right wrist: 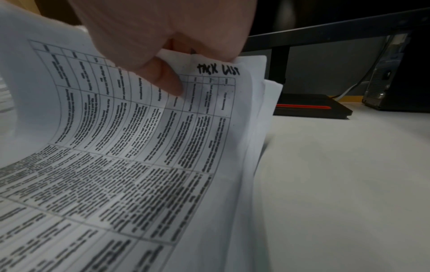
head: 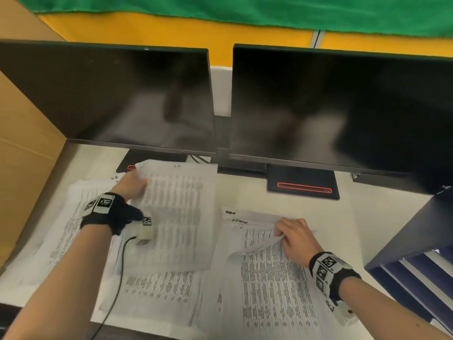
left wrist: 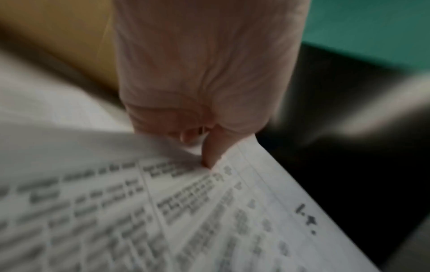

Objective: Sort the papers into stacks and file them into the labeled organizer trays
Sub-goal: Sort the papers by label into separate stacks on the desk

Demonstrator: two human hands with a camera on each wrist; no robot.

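Printed sheets lie spread over the white desk (head: 362,227). My left hand (head: 137,186) pinches the top left corner of one printed sheet (head: 181,217) and holds it lifted above the papers on the left; in the left wrist view the thumb (left wrist: 213,152) presses on that sheet (left wrist: 163,220), which is hand-marked near its edge. My right hand (head: 293,235) pinches the curled top of a sheet (head: 269,278) on the right stack; in the right wrist view this sheet (right wrist: 139,147) bears the handwritten words "TASK LIST". The dark organizer (head: 416,261) with its trays stands at the right edge.
Two dark monitors (head: 110,99) (head: 343,106) stand across the back of the desk, their black bases (head: 304,185) with red stripes behind the papers. A cardboard wall (head: 22,148) closes the left side. A black cable (head: 117,278) hangs from my left wrist over the papers.
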